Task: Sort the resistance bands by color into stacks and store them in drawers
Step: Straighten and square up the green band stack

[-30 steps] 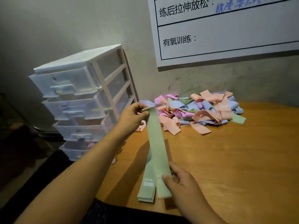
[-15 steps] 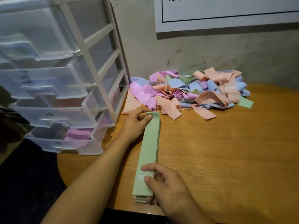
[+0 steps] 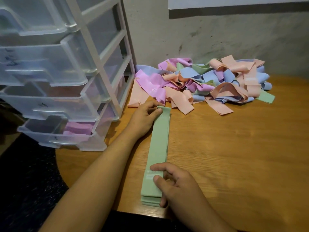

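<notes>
Green band stack [image 3: 158,144] lies flat on the wooden table [image 3: 234,156], lengthwise away from the person, just right of the drawer unit [image 3: 98,67] and just short of the unsorted band pile [image 3: 209,81]. Layers show only at the near end, maybe three or four; edges are too thin to count for sure.

Left hand [image 3: 145,118] is at the far end, with the thumb on the top band and fingers curled at the end, gripping it. Right hand [image 3: 175,185] is at the near end, with the index finger and thumb laid on top and the other fingers curled down the right edge, holding the stack. Part of the near right corner is hidden under that hand.

The pile sits against the wall in four colours: peach, purple, blue, green. It is tangled, so the band count cannot be told.

The drawer unit has four translucent drawers in view, all pulled out a bit, and the top one is cut off by the frame. The bottom drawer [image 3: 55,139] holds purple bands [image 3: 78,129]; the number is unclear through the plastic. Black marks on the drawer fronts are unreadable.

One white sheet [image 3: 234,2] on the wall is cropped at the top edge.
</notes>
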